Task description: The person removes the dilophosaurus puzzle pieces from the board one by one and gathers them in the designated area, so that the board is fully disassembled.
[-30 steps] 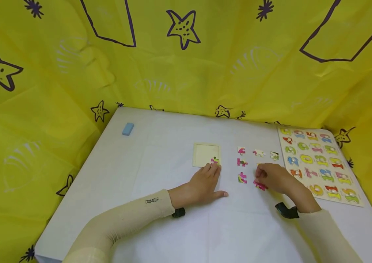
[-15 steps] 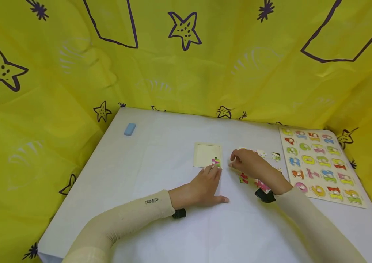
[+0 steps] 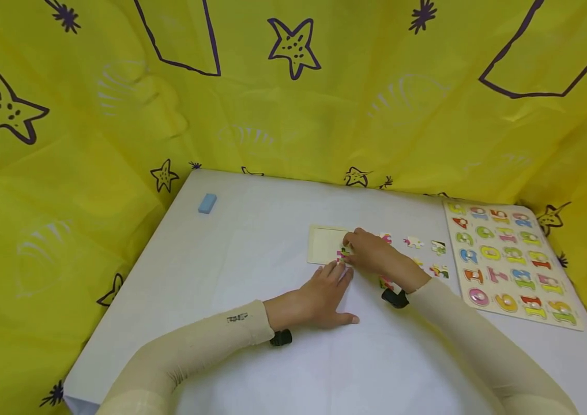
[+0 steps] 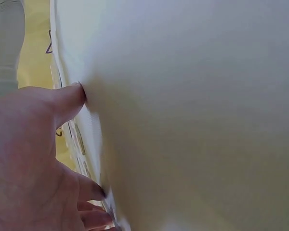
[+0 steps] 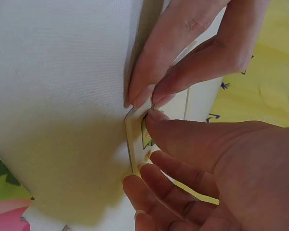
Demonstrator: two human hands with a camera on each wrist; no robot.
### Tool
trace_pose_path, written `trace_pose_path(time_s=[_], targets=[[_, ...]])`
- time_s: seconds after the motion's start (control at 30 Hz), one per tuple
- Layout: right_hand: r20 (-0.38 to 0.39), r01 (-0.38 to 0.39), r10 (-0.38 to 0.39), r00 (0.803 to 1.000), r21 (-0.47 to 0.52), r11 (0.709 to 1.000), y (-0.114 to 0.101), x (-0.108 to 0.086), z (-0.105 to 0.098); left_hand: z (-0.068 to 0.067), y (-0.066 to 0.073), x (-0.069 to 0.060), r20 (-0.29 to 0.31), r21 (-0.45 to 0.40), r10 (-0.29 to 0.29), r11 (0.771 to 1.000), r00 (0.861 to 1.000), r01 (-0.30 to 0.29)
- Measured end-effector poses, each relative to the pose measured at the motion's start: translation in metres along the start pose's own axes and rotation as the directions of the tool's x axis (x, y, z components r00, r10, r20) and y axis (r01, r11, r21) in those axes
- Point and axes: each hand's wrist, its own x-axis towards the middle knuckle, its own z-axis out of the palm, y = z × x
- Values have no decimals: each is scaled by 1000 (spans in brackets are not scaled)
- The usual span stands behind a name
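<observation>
A small square wooden puzzle tray (image 3: 318, 259) lies on the white table. In its near right corner sits a pink and green jigsaw puzzle piece (image 3: 342, 253), also partly visible in the right wrist view. My left hand (image 3: 322, 300) rests with its fingertips on the tray's near edge, its thumb spread out to the right. My right hand (image 3: 373, 253) reaches over the tray's right edge, thumb and curled forefinger pinching the corner piece (image 5: 145, 134). Its other fingers touch the rim. In the left wrist view, my left hand (image 4: 33, 159) shows the thumb and lower fingers only.
Several loose puzzle pieces (image 3: 413, 242) lie right of the tray, some hidden behind my right hand and wrist. A number puzzle board (image 3: 516, 259) lies at the far right. A blue block (image 3: 207, 203) sits at the back left. Yellow cloth (image 3: 273, 115) hangs behind the table.
My right hand has moved left from the loose pieces to the tray's right edge, and its fingers have come onto the corner piece. My left hand has stayed on the near edge.
</observation>
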Motion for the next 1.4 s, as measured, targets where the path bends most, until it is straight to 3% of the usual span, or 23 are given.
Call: trace_pose_path(time_s=[0.3,0.93,1.27,1.4], targets=[[45,20,-21,999,14,1000,-1,-2,-1,3,2,1,16,13,-11,1000,1000,11],[18,-15,13,1000,87,996,0,5,4,4,2,0,21,20,-14,1000,1000,14],[-88,85,-69,994,195,977,4,-3,6,4,2,0,17,28,-8,1000,1000,7],[-183,123,-86,979,207,971,9,-14,3,3,1,1,24,22,-10,1000,1000,9]])
